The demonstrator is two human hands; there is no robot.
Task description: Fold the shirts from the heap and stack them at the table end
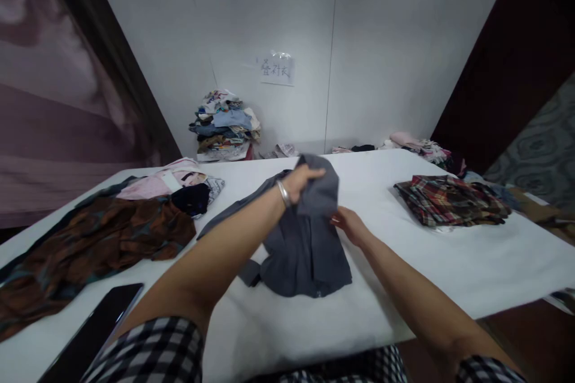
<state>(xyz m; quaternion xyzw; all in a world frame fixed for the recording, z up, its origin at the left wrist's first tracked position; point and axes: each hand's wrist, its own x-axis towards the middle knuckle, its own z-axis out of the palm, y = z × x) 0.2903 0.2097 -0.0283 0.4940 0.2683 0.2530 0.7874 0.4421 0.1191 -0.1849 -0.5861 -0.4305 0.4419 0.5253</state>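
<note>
A dark grey shirt [309,251] lies partly folded on the white table [381,287] in front of me, one sleeve spread out to the left. My left hand [299,182], with a silver bangle at the wrist, grips the upper part of the shirt and lifts a flap of it. At the flap's right edge, my right hand [350,224] has its fingertips closed on the grey cloth. The cuff end lies near the shirt's lower left corner.
Brown patterned clothing [135,227] and pink garments [162,182] are heaped at left, near a black phone [96,329]. Folded plaid shirts [449,200] lie at right. Behind the table stand a tall clothes stack [227,125] and a wall with a paper sign [277,69].
</note>
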